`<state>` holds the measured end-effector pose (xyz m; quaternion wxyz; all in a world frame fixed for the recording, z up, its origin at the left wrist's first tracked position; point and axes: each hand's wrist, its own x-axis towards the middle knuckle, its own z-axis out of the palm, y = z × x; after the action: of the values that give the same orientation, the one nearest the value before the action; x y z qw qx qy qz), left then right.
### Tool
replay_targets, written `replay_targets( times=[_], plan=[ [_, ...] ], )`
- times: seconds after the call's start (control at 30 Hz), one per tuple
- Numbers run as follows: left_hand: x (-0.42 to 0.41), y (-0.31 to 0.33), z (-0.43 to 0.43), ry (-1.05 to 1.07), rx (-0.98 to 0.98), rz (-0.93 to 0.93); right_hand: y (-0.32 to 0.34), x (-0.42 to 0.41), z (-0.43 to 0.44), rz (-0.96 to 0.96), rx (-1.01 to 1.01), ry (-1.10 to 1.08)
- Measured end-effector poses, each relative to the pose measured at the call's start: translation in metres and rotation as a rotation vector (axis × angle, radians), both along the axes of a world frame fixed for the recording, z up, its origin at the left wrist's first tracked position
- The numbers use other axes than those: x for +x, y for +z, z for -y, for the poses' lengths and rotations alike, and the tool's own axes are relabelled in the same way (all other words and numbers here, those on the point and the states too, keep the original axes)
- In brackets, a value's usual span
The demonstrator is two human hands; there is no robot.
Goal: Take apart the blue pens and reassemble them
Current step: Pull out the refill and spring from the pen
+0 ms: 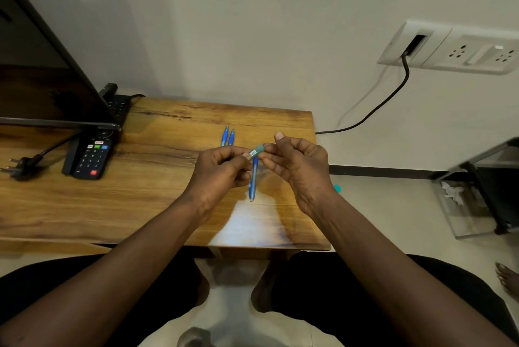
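Both my hands hold one blue pen [256, 151] level above the wooden table [157, 200]. My left hand [222, 169] pinches its left end, and my right hand [297, 164] pinches its right end; only the short middle with a label shows between the fingers. Below the hands a second blue pen [253, 181] lies on the table, pointing towards me. Two more blue pens [228, 136] lie side by side just beyond my left hand.
A TV screen [42, 66] stands at the back left, with two remote controls [90, 155] and a loose plug [19, 168] by it. A wall socket [455, 49] with a black cable is at the right. The table's right edge is near my right hand.
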<state>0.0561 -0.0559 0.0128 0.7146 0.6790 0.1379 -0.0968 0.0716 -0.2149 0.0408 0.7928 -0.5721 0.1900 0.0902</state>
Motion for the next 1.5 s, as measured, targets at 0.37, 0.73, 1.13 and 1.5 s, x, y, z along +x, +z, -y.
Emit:
replay_targets(
  times=[0.37, 0.73, 1.13, 1.5],
  plan=[
    [-0.003, 0.003, 0.002, -0.011, 0.077, 0.066, 0.006, 0.003, 0.004, 0.130, -0.138, -0.054],
    [-0.003, 0.003, 0.003, -0.001, 0.074, 0.094, 0.008, 0.005, 0.006, 0.168, -0.108, -0.057],
    [-0.004, 0.005, 0.005, 0.010, 0.022, 0.096, 0.011, 0.005, 0.006, 0.112, 0.041, -0.080],
    [-0.005, 0.007, 0.007, 0.005, -0.012, 0.087, 0.015, 0.012, 0.006, 0.233, -0.160, -0.039]
  ],
)
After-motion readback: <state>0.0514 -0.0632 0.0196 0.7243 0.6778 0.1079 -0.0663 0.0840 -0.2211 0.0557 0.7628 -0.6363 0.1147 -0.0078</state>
